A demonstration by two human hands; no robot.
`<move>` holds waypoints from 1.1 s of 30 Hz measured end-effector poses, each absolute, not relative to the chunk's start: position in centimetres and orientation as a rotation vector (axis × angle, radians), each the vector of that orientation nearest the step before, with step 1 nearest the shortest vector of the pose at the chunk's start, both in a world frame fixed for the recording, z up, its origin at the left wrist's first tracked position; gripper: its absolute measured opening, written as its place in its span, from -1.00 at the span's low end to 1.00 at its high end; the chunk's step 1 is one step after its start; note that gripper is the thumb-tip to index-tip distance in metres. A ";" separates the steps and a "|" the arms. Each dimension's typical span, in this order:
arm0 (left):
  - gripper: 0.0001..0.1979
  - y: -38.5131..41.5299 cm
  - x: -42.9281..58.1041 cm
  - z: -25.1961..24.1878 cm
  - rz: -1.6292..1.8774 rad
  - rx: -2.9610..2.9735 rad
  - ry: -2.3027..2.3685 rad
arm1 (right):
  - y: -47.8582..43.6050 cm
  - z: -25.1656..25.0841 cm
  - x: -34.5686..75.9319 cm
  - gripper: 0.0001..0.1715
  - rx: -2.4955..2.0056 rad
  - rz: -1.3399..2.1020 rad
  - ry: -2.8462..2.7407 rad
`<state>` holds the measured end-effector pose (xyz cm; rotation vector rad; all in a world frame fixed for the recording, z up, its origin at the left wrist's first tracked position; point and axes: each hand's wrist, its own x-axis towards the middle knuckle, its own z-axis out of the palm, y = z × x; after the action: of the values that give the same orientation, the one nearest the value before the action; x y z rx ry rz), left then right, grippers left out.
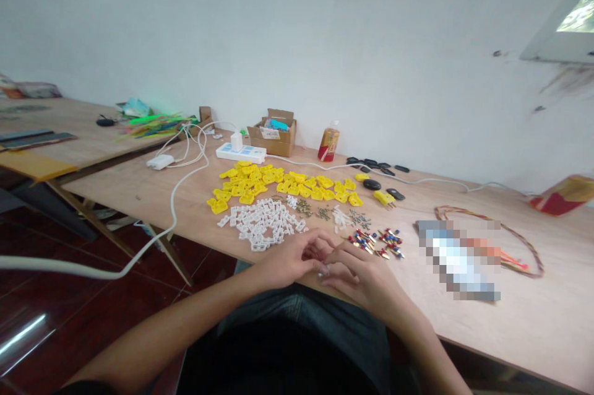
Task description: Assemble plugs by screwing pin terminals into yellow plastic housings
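1. Facing each other, the left hand (288,259) and the right hand (364,276) are held close together above the near edge of a pale wooden table (520,327).
2. The grip is narrow: the fingers are curled inward and drawn together, but whether a small part is held between them cannot be told.
3. Nearest to the left hand, a heap of white plastic parts (257,225) is spread on the tabletop, just beyond the fingers.
4. Nearest to the right hand, crimp terminals with red and blue collars (375,243) are laid in two small clusters.
5. Between these, small metal screws (320,213) and white plastic pieces (341,218) are set out in little groups.
6. Farther back, many yellow plastic parts (283,183) are arranged in a long band, and a yellow plug with metal prongs (383,198) is placed at its right end.
7. Against the wall, a white power strip (241,153), an open cardboard box (271,137) and a plastic bottle with an orange label (328,145) are lined up.
8. Labels are carried by the bottle and the box, but their writing is too small and blurred to be read.
9. To the right, a braided multicoloured cable (492,240) is looped beside a pixelated, unreadable patch (457,259).
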<state>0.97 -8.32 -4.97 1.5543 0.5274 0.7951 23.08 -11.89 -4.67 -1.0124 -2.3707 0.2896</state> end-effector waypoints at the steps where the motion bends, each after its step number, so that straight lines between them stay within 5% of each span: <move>1: -0.62 -8.5 1.0 -4.8 0.797 1.597 0.550 | -11.9 -4.7 22.9 -0.86 -1.040 0.292 -2.380; 6: -0.71 -9.6 1.2 -3.8 0.801 1.853 0.678 | -11.9 -5.3 22.0 -0.71 -1.185 0.155 -2.413; 33: -0.71 -9.7 1.6 -4.7 0.854 2.027 0.754 | -11.3 -5.7 21.5 -0.78 -1.101 0.203 -2.291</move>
<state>1.61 -9.67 -4.69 2.0268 0.7542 0.8538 21.46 -11.31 -5.73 -1.1008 -2.2912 0.2028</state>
